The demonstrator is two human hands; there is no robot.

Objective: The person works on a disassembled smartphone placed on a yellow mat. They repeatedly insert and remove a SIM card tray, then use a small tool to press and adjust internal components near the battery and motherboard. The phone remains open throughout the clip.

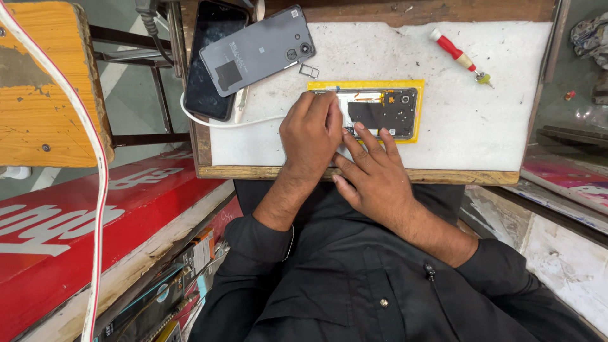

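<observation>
Red signboard panels (pixel 57 221) with white lettering are seen at lower left, with coloured flat packages (pixel 171 291) stacked below them. At centre, an opened phone (pixel 380 113) is laid on a yellow pad (pixel 415 111) on the white worktop (pixel 481 95). Its left end is covered by the curled left hand (pixel 310 133); what is pinched cannot be told. The right hand (pixel 373 174) is spread, fingertips resting on the phone's lower edge.

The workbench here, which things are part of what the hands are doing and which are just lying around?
In use:
- opened phone on the yellow pad
- left hand pressing on its left end
- right hand steadying its lower edge

Lying about:
- grey back cover
- dark phone
- small metal tray
- red-handled screwdriver
- white cable
</observation>
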